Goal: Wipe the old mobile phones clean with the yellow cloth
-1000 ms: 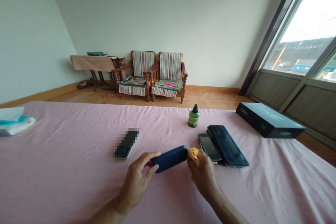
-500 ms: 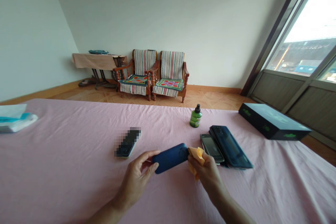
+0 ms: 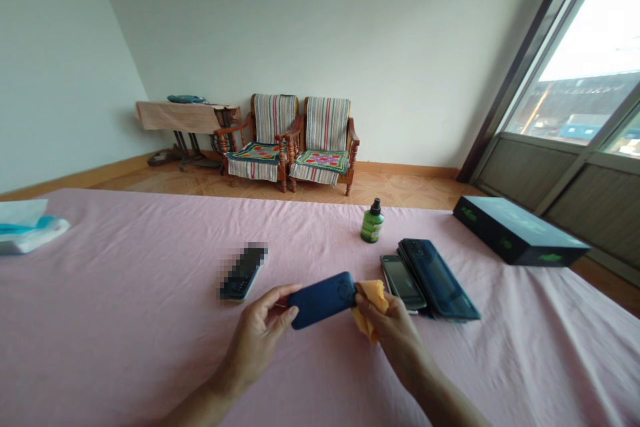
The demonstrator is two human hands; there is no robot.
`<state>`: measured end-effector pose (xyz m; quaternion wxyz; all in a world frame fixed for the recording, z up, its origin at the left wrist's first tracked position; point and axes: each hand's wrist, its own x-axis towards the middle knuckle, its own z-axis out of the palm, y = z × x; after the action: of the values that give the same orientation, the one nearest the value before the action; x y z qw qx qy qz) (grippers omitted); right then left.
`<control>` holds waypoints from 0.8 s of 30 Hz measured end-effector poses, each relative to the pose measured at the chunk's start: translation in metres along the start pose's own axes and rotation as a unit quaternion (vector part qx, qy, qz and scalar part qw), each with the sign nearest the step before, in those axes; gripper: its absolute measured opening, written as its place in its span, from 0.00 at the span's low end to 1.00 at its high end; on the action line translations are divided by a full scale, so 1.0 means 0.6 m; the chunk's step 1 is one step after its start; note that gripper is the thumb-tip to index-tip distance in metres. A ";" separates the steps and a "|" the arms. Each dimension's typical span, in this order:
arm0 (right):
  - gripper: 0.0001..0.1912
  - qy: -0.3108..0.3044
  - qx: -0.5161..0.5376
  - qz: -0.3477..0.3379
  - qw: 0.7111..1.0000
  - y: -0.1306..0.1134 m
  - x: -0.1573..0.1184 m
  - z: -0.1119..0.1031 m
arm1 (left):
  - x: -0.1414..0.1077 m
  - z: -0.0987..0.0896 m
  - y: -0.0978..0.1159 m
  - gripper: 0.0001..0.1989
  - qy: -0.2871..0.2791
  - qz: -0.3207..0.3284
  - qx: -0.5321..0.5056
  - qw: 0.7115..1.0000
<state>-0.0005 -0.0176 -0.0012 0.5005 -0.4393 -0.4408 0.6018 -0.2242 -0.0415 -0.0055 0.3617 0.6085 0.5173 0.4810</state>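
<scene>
A dark blue mobile phone, its back with a round camera mark facing me, is held above the pink sheet. My left hand is closed on its left end, thumb in front and fingers behind. In my right hand is a bunched orange-yellow cloth, pressed against the phone's right end. Just beyond my right hand lie a small grey phone and a larger dark blue phone, which seems to rest on others. Left of the held phone lies a keypad phone, partly blurred out.
A green bottle with a black cap stands upright near the sheet's far edge. At the right is a black box; at the far left, a tissue pack. Two wooden armchairs and a covered table stand by the wall.
The held phone and both hands have shifted very slightly left. More of the cloth shows around my right fingers at the phone's end.
</scene>
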 end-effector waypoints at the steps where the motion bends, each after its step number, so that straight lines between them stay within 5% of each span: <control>1: 0.20 0.001 0.005 0.003 1.000 -0.001 -0.001 0.001 | 0.000 0.000 -0.002 0.18 0.001 0.002 0.000 1.000; 8: 0.21 0.024 0.012 0.013 1.000 -0.005 -0.004 0.008 | -0.001 0.002 -0.005 0.17 -0.011 0.013 0.014 1.000; 13: 0.22 0.047 0.027 0.008 0.999 0.001 -0.002 0.007 | 0.000 0.004 -0.001 0.15 -0.011 0.099 0.042 0.994; 19: 0.22 0.059 0.043 0.016 0.997 0.012 0.002 0.000 | -0.012 0.007 0.008 0.27 -0.029 0.175 0.153 0.972; 24: 0.20 0.060 0.085 0.034 0.994 0.007 -0.003 0.002 | -0.015 0.008 0.008 0.23 -0.020 0.226 0.228 0.947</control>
<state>-0.0025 -0.0198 -0.0049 0.5412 -0.4455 -0.3419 0.6259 -0.2184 -0.0512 -0.0043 0.1052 0.7849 0.4552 0.4070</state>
